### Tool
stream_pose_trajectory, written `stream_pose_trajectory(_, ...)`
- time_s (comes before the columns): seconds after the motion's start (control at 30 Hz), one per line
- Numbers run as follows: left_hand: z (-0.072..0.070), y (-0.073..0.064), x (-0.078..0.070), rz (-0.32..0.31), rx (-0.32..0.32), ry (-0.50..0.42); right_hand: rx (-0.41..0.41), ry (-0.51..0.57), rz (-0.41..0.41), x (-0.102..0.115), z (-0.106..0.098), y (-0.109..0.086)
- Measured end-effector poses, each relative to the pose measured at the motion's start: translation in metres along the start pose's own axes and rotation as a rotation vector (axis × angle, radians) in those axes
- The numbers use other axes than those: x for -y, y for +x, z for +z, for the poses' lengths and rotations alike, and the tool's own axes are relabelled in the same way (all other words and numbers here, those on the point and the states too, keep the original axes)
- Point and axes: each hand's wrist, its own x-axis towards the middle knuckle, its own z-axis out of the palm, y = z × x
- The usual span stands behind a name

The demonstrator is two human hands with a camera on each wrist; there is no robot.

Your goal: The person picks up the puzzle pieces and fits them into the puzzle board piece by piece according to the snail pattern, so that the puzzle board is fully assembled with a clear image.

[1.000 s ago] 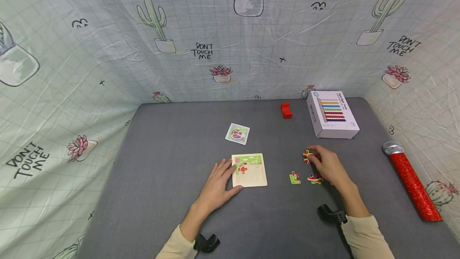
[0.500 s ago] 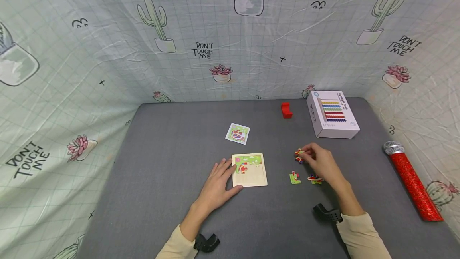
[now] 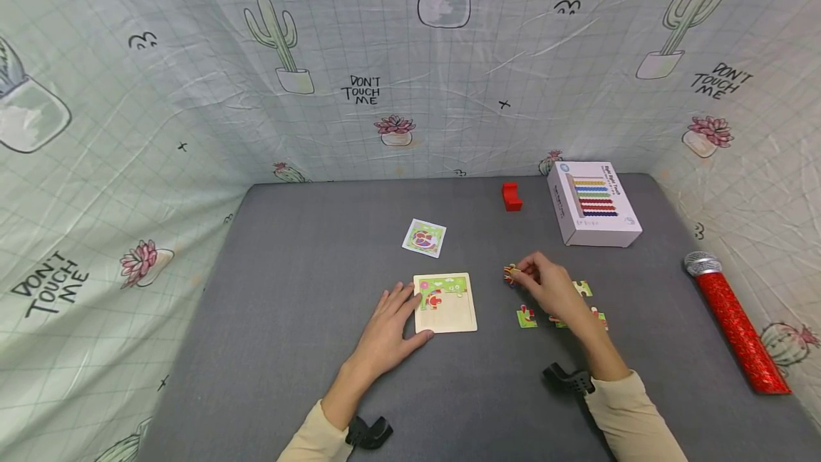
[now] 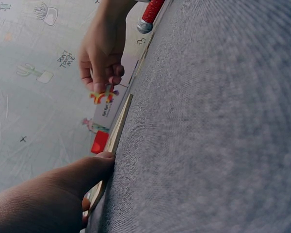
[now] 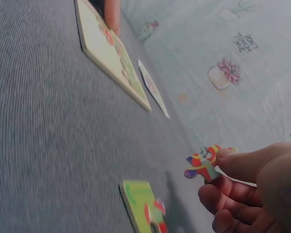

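My right hand (image 3: 553, 289) pinches a colourful jigsaw puzzle piece (image 5: 203, 164) between thumb and fingers, raised over the table in the right wrist view. Left of it lies a square wooden puzzle board (image 3: 457, 314), its top strip and part of its left side filled with green and red pieces. My left hand (image 3: 388, 330) rests at the board's left side, fingers spread and thumb (image 4: 99, 165) touching its lower left corner. Several loose pieces lie by my right forearm, among them a green one with red (image 3: 527, 317) and a light green one (image 3: 582, 289); one is partly hidden.
A picture card (image 3: 424, 238) lies behind the board. Farther back are a red block (image 3: 511, 197) and a white box (image 3: 596, 204). A red glittery microphone (image 3: 737, 330) lies along the right side. Patterned cloth (image 3: 398, 55) hangs behind the grey table (image 3: 295, 248).
My right hand has moved left toward the board with the puzzle piece, uncovering loose pieces at its right. My left hand and the board have stayed put.
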Motion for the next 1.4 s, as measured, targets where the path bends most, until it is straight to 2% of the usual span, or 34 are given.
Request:
stream_pose_trajectory(0.2, 0.0, 0.001, 0.0, -0.002, 0.003, -0.002, 0.036, 0.038, -0.021, 0.016, 0.01, 0.005)
stream_pose_trajectory(0.73, -0.001, 0.002, 0.0, 0.006, 0.002, 0.004, 0.115, 0.069, -0.151, 0.049, 0.041, 0.012)
stream_pose_trajectory(1.2, -0.002, 0.002, 0.001, 0.004, 0.009, -0.005, 0.182, 0.106, -0.186, 0.065, 0.07, 0.01)
stream_pose_trajectory(1.4, -0.002, 0.002, 0.002, 0.013, 0.001, -0.006, 0.158, 0.084, -0.194, 0.067, 0.079, 0.011)
